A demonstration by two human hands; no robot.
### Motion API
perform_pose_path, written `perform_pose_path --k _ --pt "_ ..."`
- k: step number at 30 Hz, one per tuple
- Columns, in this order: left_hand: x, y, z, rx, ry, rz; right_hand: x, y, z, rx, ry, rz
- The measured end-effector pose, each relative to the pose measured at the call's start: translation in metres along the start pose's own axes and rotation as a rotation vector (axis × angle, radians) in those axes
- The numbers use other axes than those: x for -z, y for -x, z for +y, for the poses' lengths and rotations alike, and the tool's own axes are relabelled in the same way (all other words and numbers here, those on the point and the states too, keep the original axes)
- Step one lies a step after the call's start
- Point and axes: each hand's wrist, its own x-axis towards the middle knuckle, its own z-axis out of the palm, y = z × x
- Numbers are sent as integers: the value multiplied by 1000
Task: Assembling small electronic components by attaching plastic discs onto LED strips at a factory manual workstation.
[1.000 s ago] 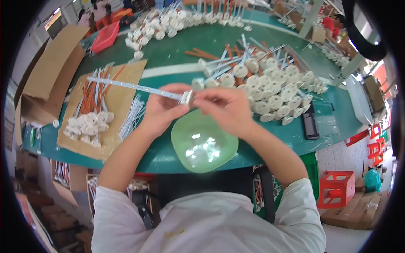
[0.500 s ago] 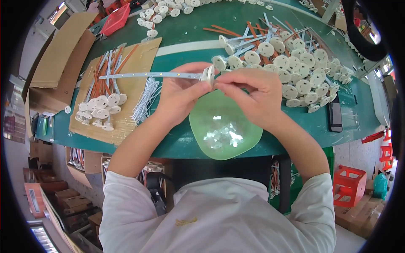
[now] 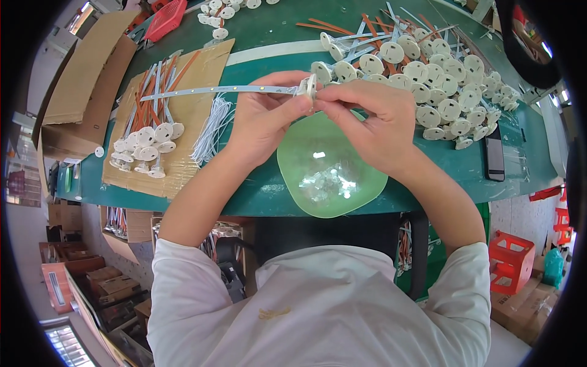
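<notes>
My left hand [image 3: 264,119] is closed around a round white plastic base, a light fitting [image 3: 306,87] tipped on edge, its disc facing right. From it a pale LED strip [image 3: 214,90] with small yellowish chips sticks out to the left. My right hand [image 3: 374,122] pinches thumb and forefinger together at the disc's right side; whatever lies between those fingertips is too small to make out. Below both hands stands a translucent green bowl [image 3: 378,177] with small clear, shiny pieces [image 3: 330,182] in its bottom.
Many white fittings with strips [image 3: 449,85] are heaped at the right, beside a black phone [image 3: 494,156]. On a cardboard sheet [image 3: 208,64] at the left lie more fittings [image 3: 145,137] and a bundle of white wires [image 3: 213,131]. A cardboard box [image 3: 92,92] and red basket [image 3: 166,19] stand farther out.
The view has shifted slightly, so the table sits higher in the picture. Both hands keep the same hold on the fitting, its strip still pointing left.
</notes>
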Motion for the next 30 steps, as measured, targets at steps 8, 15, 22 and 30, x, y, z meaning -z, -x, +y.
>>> perform_pose_path --k 8,15,22,30 --pt "5 -1 3 33 59 -60 9 -5 6 189 108 -147" --pt "5 3 2 14 124 -130 7 -3 -5 -20 -43 -134" --pt "-11 4 -6 -64 116 -32 -1 3 -3 131 176 29" --pt "-10 4 -10 7 216 19 -5 4 2 213 228 102"
